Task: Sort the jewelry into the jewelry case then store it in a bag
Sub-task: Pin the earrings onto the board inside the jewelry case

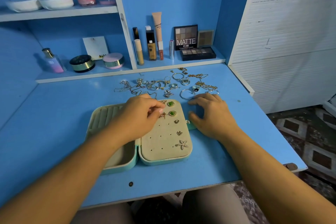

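- Head view: my left hand (140, 116) hovers over the open jewelry case (154, 162), grip pinched at a gold earring (162, 115) on its pad; I cannot tell if it holds it.
- My right hand (212, 114) rests relaxed, grip open, on the surface (54, 123) beside the case.
- Just behind lies loose jewelry (163, 85).

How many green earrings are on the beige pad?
2. One green earring sits near the pad's far edge; the other green earring just nearer the person. The left hand may hide more.
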`<state>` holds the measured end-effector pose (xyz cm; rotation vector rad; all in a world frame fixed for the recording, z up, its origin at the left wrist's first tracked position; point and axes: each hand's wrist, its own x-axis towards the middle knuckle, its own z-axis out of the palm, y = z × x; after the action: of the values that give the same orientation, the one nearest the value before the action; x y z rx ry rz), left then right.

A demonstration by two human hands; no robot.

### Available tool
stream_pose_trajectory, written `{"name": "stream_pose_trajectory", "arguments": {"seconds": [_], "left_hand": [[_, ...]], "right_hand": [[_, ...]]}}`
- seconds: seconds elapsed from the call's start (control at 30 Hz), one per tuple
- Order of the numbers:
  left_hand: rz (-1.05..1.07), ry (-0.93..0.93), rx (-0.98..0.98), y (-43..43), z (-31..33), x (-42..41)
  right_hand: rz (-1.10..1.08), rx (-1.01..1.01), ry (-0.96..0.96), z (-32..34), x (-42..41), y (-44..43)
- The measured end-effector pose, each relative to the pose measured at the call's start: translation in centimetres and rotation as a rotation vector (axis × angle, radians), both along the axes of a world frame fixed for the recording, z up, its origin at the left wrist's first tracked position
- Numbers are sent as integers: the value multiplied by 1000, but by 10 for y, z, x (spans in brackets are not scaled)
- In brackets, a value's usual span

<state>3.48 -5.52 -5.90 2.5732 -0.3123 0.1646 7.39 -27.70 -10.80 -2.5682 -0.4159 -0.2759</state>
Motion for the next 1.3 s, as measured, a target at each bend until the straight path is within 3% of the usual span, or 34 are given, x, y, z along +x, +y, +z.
{"name": "stream_pose_trajectory", "arguments": {"seconds": [0.53, 0.93, 1.3], "left_hand": [[-21, 120, 16, -1, 9, 0], [-8, 120, -220, 4, 6, 8], [-82, 167, -44, 0, 10, 14]], "right_hand": [[1, -2, -2, 1, 0, 0], [-3, 5, 0, 0, -1, 0], [0, 7, -10, -1, 0, 0]]}}
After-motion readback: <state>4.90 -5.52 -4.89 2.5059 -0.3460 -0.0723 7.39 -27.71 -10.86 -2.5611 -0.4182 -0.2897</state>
